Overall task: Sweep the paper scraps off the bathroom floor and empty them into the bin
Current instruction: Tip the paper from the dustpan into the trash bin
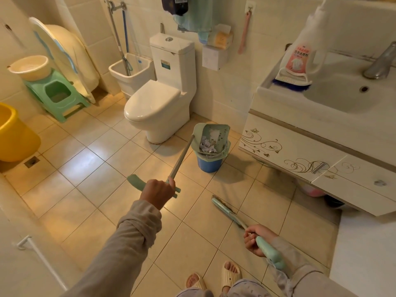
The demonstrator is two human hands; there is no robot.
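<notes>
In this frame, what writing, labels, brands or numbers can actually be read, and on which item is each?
Nothing can be read with certainty.
Detergent bottle on the sink: red label with Chinese characters, too blurred to quote.
Toilet tank: small teal sticker, unreadable.
Dark item hanging at top: barcode, digits too small.
Tissue pack on the wall: print blurred.

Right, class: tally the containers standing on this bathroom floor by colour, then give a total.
Yellow: 1, the tub
Blue: 1, the bin, with the dustpan tipped over it
White: 1, the mop bucket
Total: 3
</notes>
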